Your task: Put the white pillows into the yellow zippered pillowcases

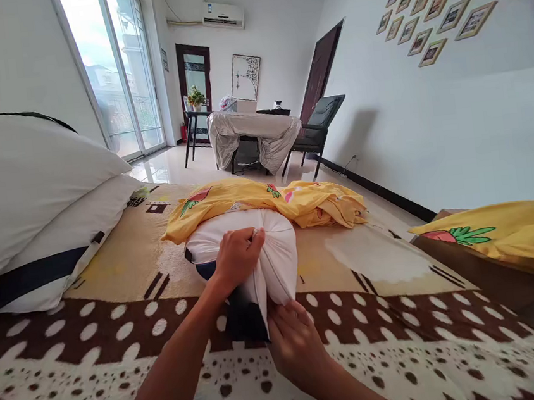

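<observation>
A white pillow (279, 249) with dark navy parts lies bunched on the patterned blanket in the middle. My left hand (240, 257) is closed on the top of its gathered fabric. Lower down and to the right, my right hand (293, 337) grips the near end of the same pillow, by its white edge; some of its fingertips are hidden. Just beyond the pillow, touching it, lies a crumpled yellow cloth (324, 200) with printed red and green fruit.
White pillows (31, 186) are stacked at the left. Another yellow cloth (532, 226) lies at the right edge. Past the blanket (381, 248) stand a covered table (254, 125) and a black chair (323, 121).
</observation>
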A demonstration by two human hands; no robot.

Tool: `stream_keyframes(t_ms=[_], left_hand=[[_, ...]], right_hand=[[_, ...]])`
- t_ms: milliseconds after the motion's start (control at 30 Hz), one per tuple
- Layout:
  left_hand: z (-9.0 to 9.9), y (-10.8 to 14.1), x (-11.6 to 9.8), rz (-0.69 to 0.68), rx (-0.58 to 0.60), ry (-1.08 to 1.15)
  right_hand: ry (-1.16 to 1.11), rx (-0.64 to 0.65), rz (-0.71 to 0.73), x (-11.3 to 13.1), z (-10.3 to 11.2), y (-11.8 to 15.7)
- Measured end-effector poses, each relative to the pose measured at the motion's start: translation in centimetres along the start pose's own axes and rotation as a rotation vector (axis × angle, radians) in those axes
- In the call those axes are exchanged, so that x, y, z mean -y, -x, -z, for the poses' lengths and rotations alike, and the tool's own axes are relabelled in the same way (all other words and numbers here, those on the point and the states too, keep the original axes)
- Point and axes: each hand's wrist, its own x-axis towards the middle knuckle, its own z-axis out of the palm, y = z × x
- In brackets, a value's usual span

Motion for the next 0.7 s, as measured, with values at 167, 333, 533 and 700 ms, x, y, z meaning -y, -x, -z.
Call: stream_keyframes(t_ms=[167,333,533,700], left_hand=[[0.1,-0.6,0.7,0.002,0.015,-0.001],[-0.3,0.3,-0.3,-0.068,0.108,-0.027],[0.1,1.4,-1.9,-0.095,0.165,-0.036],[0.4,2.2,-2.8,-0.053,0.151,0.068]], right_hand=[[-0.262,-0.034,-0.097,0.8,3.7,0.4],[-0.762,0.167,-0.422,-6.2,6.0,-3.1],[-0.906,0.452,-0.353,-15.3,1.0,-12.7],[-0.826,1.346,0.148,-15.0,-2.5,-18.9]])
